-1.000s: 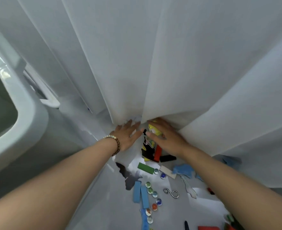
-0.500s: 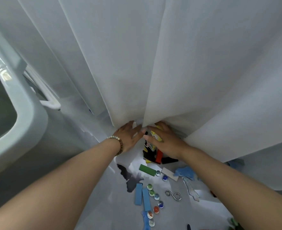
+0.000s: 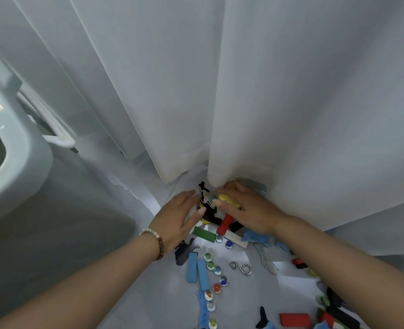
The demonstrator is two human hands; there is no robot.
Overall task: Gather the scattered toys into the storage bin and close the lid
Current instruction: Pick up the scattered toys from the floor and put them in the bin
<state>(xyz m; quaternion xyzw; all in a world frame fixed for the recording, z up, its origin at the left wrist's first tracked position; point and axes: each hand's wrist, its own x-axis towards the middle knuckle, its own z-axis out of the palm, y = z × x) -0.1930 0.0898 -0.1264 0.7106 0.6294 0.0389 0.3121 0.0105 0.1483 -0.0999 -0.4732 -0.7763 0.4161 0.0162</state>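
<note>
Both hands meet at a small pile of toys at the foot of a white curtain (image 3: 267,103). My left hand (image 3: 177,217), with a bead bracelet on its wrist, lies with straight fingers against a black cut-out figure (image 3: 209,210). My right hand (image 3: 251,210) curls over the pile, and a yellow toy (image 3: 228,200) shows between its thumb and fingers. Under its palm a red block (image 3: 224,224) sticks out. The storage bin (image 3: 23,167), pale grey with an open top, stands at the far left.
Scattered on the white floor toward me are a green block (image 3: 204,234), two blue blocks (image 3: 197,269), several glass marbles (image 3: 210,264), a metal S-hook (image 3: 241,268), blue and grey cut-out shapes and another red block (image 3: 294,319). The curtain hangs close above the hands.
Both hands have drawn back from under the curtain hem toward me. The black figure now stands up between them and the right hand's fingers have curled over the yellow toy.
</note>
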